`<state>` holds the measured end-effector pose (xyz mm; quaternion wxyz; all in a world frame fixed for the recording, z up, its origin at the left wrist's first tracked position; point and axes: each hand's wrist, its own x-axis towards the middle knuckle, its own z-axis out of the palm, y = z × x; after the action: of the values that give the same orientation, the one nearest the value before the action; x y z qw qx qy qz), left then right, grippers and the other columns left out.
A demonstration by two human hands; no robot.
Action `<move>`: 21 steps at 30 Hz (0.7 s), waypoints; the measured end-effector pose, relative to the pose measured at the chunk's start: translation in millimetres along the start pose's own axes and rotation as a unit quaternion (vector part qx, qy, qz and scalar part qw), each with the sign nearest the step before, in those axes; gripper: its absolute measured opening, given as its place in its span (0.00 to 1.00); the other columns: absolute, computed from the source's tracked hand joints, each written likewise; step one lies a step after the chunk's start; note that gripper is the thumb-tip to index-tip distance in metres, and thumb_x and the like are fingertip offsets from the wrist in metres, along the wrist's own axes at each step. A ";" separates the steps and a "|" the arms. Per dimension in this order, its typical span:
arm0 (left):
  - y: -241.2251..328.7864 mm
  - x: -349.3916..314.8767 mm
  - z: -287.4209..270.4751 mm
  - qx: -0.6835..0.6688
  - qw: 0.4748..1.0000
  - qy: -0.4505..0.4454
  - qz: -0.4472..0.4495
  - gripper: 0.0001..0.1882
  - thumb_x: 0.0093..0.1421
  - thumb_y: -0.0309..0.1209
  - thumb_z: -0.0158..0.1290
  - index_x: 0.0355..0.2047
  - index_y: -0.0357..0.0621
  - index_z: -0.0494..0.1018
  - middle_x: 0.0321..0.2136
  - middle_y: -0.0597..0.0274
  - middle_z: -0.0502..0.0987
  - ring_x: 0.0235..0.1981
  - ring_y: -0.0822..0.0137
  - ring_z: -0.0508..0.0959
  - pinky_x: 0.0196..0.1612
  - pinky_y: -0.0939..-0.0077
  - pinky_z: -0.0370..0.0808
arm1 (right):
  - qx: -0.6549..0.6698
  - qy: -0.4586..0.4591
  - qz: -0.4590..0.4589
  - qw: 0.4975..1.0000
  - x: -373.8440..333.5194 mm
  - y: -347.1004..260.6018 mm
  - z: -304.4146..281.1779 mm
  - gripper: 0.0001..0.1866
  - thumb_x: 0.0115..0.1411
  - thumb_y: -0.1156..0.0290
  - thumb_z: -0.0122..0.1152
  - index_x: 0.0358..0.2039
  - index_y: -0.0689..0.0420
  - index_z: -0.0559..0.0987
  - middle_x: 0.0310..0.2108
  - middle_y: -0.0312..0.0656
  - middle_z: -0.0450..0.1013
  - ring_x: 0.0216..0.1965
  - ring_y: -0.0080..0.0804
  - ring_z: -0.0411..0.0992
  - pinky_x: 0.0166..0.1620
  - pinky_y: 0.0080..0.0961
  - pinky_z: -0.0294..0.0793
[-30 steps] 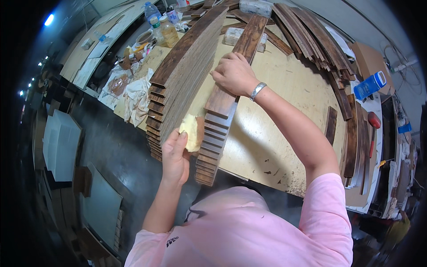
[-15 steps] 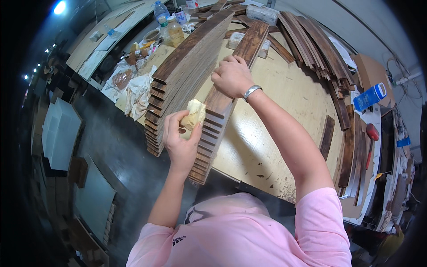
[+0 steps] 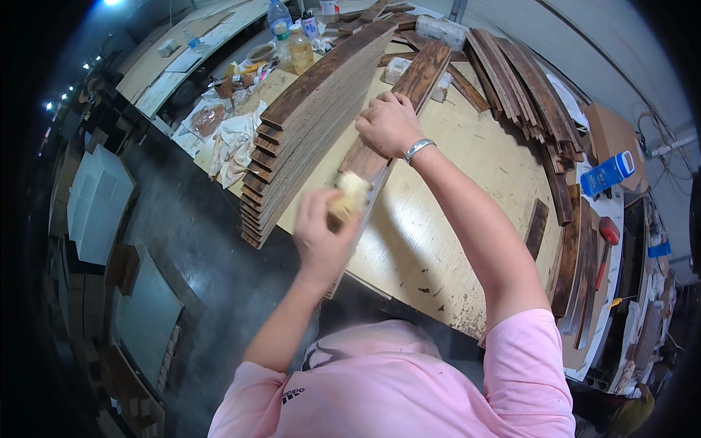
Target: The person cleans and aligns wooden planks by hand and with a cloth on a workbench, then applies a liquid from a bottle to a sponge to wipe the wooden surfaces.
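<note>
My left hand point(image 3: 321, 237) is closed around a pale yellow wad point(image 3: 350, 191), which looks like sponge or cloth and is blurred by motion. It is at the near end of a dark-grained wooden plank point(image 3: 426, 67), the top one of a narrow stack. Farther up that plank, my right hand point(image 3: 391, 125) grips it with curled fingers, a silver bracelet at the wrist. Left of it leans a fanned stack of similar planks point(image 3: 328, 84), their ends stepped toward me. My left hand and forearm hide most of the narrow stack's near ends.
The pale worktable point(image 3: 438, 190) carries more planks point(image 3: 515, 80) at the far right. A blue bottle point(image 3: 607, 174) and a red-headed mallet point(image 3: 608, 231) lie at the right. Bottles point(image 3: 301, 50) and a crumpled white cloth point(image 3: 237, 142) sit at the left. Wrapped blocks point(image 3: 440, 31) stand behind.
My left hand has moved right with the yellow wad, over the near ends of the narrow stack. The right hand keeps its grip on the plank. The whole view has shifted slightly.
</note>
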<state>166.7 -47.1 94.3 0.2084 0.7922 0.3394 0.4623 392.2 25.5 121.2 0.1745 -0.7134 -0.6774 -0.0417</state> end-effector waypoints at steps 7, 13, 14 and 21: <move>6.6 4.9 -16.5 -0.033 0.999 -0.003 -0.037 0.18 0.49 0.25 0.65 0.41 0.39 0.74 0.36 0.52 0.75 0.35 0.54 0.77 0.37 0.64 0.75 | -0.031 -0.058 -0.041 0.997 16.7 2.0 1.1 0.22 0.58 0.58 0.46 0.29 0.58 0.86 0.36 0.47 0.79 0.48 0.41 0.72 0.64 0.40 0.59; 10.4 -36.4 -6.2 -0.056 0.994 -0.091 0.005 0.20 0.46 0.27 0.67 0.40 0.41 0.74 0.36 0.53 0.76 0.38 0.52 0.78 0.42 0.62 0.75 | -0.012 -0.089 -0.025 0.996 17.4 -2.5 1.2 0.23 0.58 0.57 0.46 0.29 0.60 0.85 0.36 0.51 0.80 0.49 0.43 0.73 0.64 0.36 0.59; 20.1 -41.0 -9.3 -0.090 0.991 -0.098 -0.018 0.20 0.46 0.27 0.67 0.40 0.42 0.75 0.36 0.52 0.76 0.39 0.52 0.78 0.43 0.63 0.76 | -0.016 -0.095 -0.025 0.995 17.9 -3.6 -1.2 0.24 0.58 0.56 0.46 0.29 0.61 0.85 0.36 0.51 0.80 0.50 0.43 0.72 0.64 0.36 0.59; -6.3 9.7 -3.7 -0.017 0.999 -0.007 -0.036 0.17 0.49 0.24 0.64 0.39 0.39 0.73 0.35 0.54 0.75 0.35 0.56 0.76 0.39 0.65 0.74 | -0.066 -0.083 -0.041 0.994 16.3 -1.2 4.5 0.26 0.61 0.54 0.44 0.30 0.61 0.85 0.37 0.51 0.80 0.50 0.41 0.73 0.65 0.37 0.58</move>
<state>164.6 -35.6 97.8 0.2406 0.7791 0.3583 0.4546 391.5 42.4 122.1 0.0683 -0.6961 -0.7139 -0.0341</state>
